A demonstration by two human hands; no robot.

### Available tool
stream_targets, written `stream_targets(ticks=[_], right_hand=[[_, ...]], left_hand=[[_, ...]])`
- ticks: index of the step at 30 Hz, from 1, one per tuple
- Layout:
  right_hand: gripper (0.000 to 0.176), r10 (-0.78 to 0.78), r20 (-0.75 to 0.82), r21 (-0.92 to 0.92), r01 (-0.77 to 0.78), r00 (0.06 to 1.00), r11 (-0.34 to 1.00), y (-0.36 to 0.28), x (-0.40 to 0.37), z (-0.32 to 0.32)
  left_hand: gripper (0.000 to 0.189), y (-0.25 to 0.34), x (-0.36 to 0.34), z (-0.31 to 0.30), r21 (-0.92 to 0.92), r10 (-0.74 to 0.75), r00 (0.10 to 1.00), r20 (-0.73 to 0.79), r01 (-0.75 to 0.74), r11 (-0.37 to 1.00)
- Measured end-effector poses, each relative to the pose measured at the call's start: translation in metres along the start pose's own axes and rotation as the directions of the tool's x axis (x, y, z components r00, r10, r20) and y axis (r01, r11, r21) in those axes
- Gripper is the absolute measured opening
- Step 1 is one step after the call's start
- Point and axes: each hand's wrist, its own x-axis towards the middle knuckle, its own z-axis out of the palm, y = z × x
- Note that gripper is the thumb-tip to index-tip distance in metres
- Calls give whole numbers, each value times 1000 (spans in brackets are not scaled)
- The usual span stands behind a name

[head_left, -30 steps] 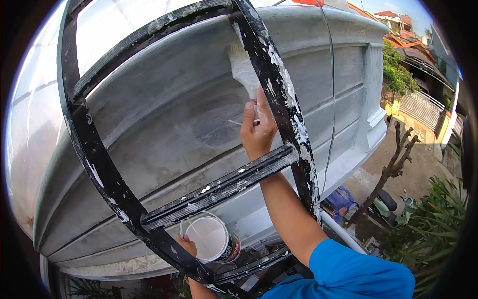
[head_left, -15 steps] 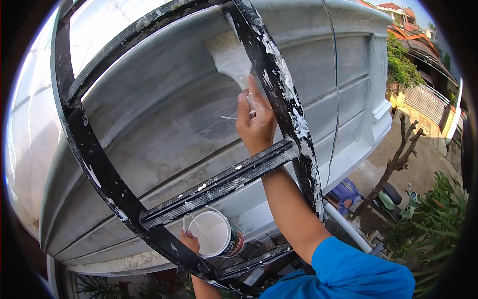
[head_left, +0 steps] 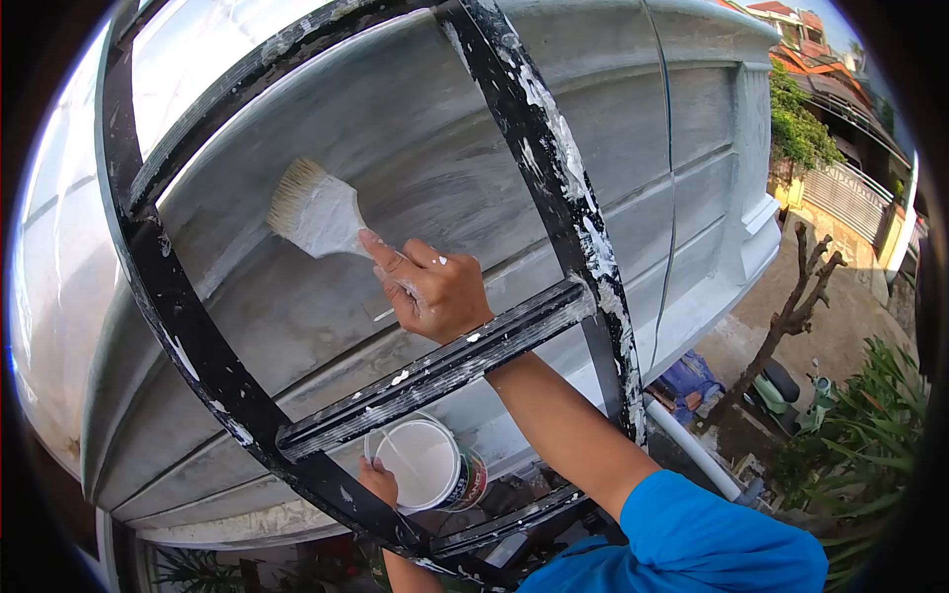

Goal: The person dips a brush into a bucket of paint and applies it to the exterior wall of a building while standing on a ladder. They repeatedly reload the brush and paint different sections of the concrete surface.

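Note:
My right hand point(head_left: 440, 292) is closed round the handle of a wide paintbrush point(head_left: 331, 217), its pale bristles pointing up and left against the grey wall point(head_left: 425, 188). White paint coats the brush's body, and specks of it dot my fingers. Lower down, my left hand point(head_left: 378, 484) grips the rim and handle of a paint bucket point(head_left: 420, 463) with whitish paint inside. Between me and the wall stands a black ladder point(head_left: 435, 366) spattered with white; my right arm passes behind one rung.
A thin cable point(head_left: 670, 198) hangs down the wall's right part. Far below at right are a bare cut tree point(head_left: 791, 306), a parked scooter point(head_left: 771, 395), leafy plants point(head_left: 870, 455) and a white pipe point(head_left: 692, 450). Translucent sheeting point(head_left: 69, 267) covers the left side.
My right hand has swept the paintbrush left and downward across the wall, and the brush has tilted further left. My left hand and the bucket stay nearly where they were.

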Motion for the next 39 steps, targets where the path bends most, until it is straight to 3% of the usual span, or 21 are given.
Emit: stream_targets(ticks=[2, 5, 7, 8, 10, 12, 13, 16, 19, 22, 24, 25, 26, 27, 28, 29, 31, 32, 34, 36, 39], right_hand=[[43, 83, -87, -40, -86, 993, 995, 20, -1, -11], [43, 203, -546, 12, -234, 813, 972, 78, 1, -12], [41, 420, -615, 163, -414, 667, 896, 86, 4, -22], [41, 584, -532, 300, -508, 614, 807, 87, 3, -29], [39, 484, -566, 95, -531, 667, 842, 80, 3, -17], [41, 593, -402, 291, -517, 697, 805, 44, 0, -5], [41, 569, -386, 345, -458, 726, 819, 25, 2, -3], [47, 577, -322, 398, -445, 751, 802, 9, -8, 6], [47, 449, -52, 351, -404, 892, 845, -17, -41, 17], [48, 387, 278, 400, -473, 879, 786, -41, -49, 5], [49, 405, -2, 475, -355, 914, 805, -36, -49, 7], [52, 541, -42, 432, -473, 840, 768, -33, -41, -2], [52, 529, -180, 476, -397, 829, 785, -18, -32, -4], [50, 609, -250, 502, -437, 753, 746, -10, -16, -7], [48, 548, -355, 327, -449, 757, 832, -1, 0, -14], [47, 569, -370, 275, -498, 734, 822, 6, 12, -17], [49, 190, -451, -60, -242, 872, 968, 15, 29, -10], [52, 354, -334, 60, -355, 873, 933, 2, 26, -7], [53, 181, -260, 49, -174, 949, 984, -6, 14, 1], [51, 136, -77, 115, -126, 988, 985, -19, 0, 4], [44, 73, 23, 121, -75, 997, 990, -24, -3, 2]], left_hand=[[24, 1, -2, 2, 10, -3, 1000, -29, 3, 1000], [26, -1, -1, 4, -1, 11, 999, -43, -11, 1000], [22, -11, 5, 16, 28, 59, 995, -85, -57, 998], [20, -19, 5, 18, 47, 77, 991, -106, -73, 996], [20, -8, -4, 10, 78, 102, 983, -153, -91, 993], [19, 0, -4, 6, 103, 103, 981, -166, -86, 991], [19, 3, -4, 8, 62, 91, 981, -172, -82, 995], [18, 4, -1, 8, 13, 69, 982, -174, -68, 998], [17, -9, 0, 13, 52, 69, 988, -135, -63, 997], [15, -8, 1, 12, -56, 97, 985, -144, -106, 993], [24, 11, -3, -3, 7, -1, 999, -50, 2, 1000], [29, 16, -6, -11, 40, -56, 998, -5, 56, 998], [23, 15, -7, -9, 65, -13, 996, -83, 19, 998], [17, 13, -6, -3, 93, 37, 988, -153, -23, 995], [13, 10, -6, -1, 129, 98, 973, -210, -71, 989], [19, 10, -8, -5, 116, 38, 990, -133, -23, 993], [33, 18, -4, -14, 95, -56, 998, 32, 53, 994], [34, 16, -3, -11, 55, -52, 999, 17, 51, 997], [33, 15, -7, -10, 16, -61, 998, 13, 61, 998], [32, 14, -4, -8, -15, -41, 999, 9, 41, 999], [16, 0, -3, 6, -20, 78, 985, -156, -82, 996]])
